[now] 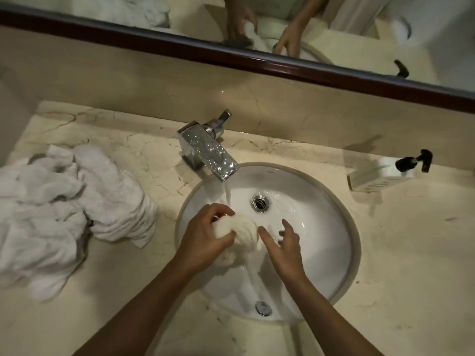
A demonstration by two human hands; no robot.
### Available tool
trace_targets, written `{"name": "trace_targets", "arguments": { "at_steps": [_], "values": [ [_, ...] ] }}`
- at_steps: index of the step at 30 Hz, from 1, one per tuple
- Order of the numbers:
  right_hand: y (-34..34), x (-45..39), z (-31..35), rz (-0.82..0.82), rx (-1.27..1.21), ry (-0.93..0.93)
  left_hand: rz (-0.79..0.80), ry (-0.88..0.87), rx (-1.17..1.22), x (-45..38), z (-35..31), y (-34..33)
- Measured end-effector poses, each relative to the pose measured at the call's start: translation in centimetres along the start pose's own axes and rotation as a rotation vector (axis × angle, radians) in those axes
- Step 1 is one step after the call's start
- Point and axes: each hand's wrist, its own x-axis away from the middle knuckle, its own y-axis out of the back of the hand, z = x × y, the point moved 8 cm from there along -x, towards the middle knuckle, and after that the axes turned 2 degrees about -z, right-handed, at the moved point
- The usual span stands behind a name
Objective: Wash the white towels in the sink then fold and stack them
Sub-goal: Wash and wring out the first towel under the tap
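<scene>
A wet, bunched white towel (243, 233) hangs over the round white sink (331, 227), just under the running water. My left hand (205, 235) grips its upper end, fingers and thumb curled round the cloth. My right hand (285, 242) is beside the towel with fingers spread and straight, the index finger touching it. The towel's lower part trails down behind my hands into the basin. A heap of crumpled white towels (64, 209) lies on the marble counter (144, 304) to the left of the sink.
The chrome faucet (208, 147) at the sink's back left pours water into the basin near the drain (261, 202). A white soap dispenser (385, 173) with a black pump stands at the back right. A mirror with a dark frame (231, 56) runs along the wall.
</scene>
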Motion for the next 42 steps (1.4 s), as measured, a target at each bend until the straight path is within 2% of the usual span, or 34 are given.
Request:
{"name": "trace_targets", "arguments": {
  "at_steps": [1,3,4,6,7,9,12,13,14,16,19,21,23,25,26,27,29,30,32,35,37,38,40,42],
  "values": [
    [-0.1,0.0,1.9,0.043,-0.008,0.211,0.020,-0.039,-0.053,-0.2,0.0,-0.5],
    [-2.2,0.5,5.3,0.307,0.033,0.497,0.000,-0.037,-0.065,-1.2,0.6,-0.8],
    [-3.5,0.3,6.1,0.415,0.146,0.565,-0.046,0.000,-0.040,-1.9,0.7,-0.5],
    [-5.6,-1.3,6.7,0.498,0.361,0.636,-0.149,0.131,0.014,-3.5,1.0,0.5],
    [-6.2,-2.5,7.1,0.470,0.385,0.598,-0.192,0.202,0.030,-4.3,1.4,0.8],
    [-6.7,-5.0,7.7,0.313,0.325,0.464,-0.187,0.385,0.082,-5.7,2.0,0.5],
    [-5.7,-7.2,6.5,0.009,0.288,0.203,-0.140,0.671,0.564,-7.0,4.0,-1.1],
    [-5.4,-7.8,5.9,-0.033,0.209,0.093,-0.138,0.741,0.669,-6.6,4.0,-1.4],
    [-5.6,-8.0,5.5,-0.007,0.073,-0.013,-0.115,0.779,0.738,-6.1,4.0,-1.7],
    [-7.0,-8.0,5.4,0.191,-0.087,-0.136,-0.070,0.838,0.829,-5.0,4.1,-2.6],
    [-8.5,-7.2,6.9,0.431,0.059,0.035,-0.041,0.775,1.035,-4.3,4.3,-3.7],
    [-9.0,-7.4,7.2,0.453,0.140,0.132,-0.025,0.731,1.068,-4.3,4.8,-4.0],
    [-9.0,-8.1,7.3,0.418,0.115,0.146,-0.008,0.662,1.092,-4.9,5.0,-3.6],
    [-7.5,-9.2,7.1,0.320,-0.064,0.023,0.183,0.553,1.255,-5.2,2.8,-4.0],
    [-6.5,-9.7,6.7,0.272,-0.168,-0.055,0.220,0.484,1.272,-5.6,2.7,-3.9],
    [-5.6,-9.9,6.3,0.241,-0.253,-0.128,0.154,0.459,1.162,-5.9,3.8,-3.5],
    [-4.2,-9.2,5.8,0.238,-0.312,-0.208,-0.137,0.451,0.892,-5.6,5.7,-1.3],
    [-3.7,-8.7,5.4,0.243,-0.327,-0.228,-0.158,0.426,0.880,-5.4,5.6,-0.9],
    [-2.6,-7.7,4.9,0.251,-0.431,-0.270,-0.066,0.515,0.971,-4.9,6.7,-1.7],
    [-0.9,-6.5,4.0,0.304,-0.698,-0.335,0.187,0.954,1.120,-1.9,10.2,-4.3],
    [0.0,-6.1,3.5,0.369,-0.780,-0.349,0.278,1.077,1.117,-0.1,10.4,-5.2],
    [0.4,-6.0,3.4,0.388,-0.746,-0.321,0.264,1.096,1.102,0.2,10.8,-5.6],
    [1.2,-5.7,3.7,0.347,-0.568,-0.223,0.185,1.013,1.106,-0.6,10.4,-6.1],
    [1.7,-5.3,3.2,0.329,-0.382,-0.152,0.037,0.873,0.906,-1.6,10.5,-5.2]
  ]
}}
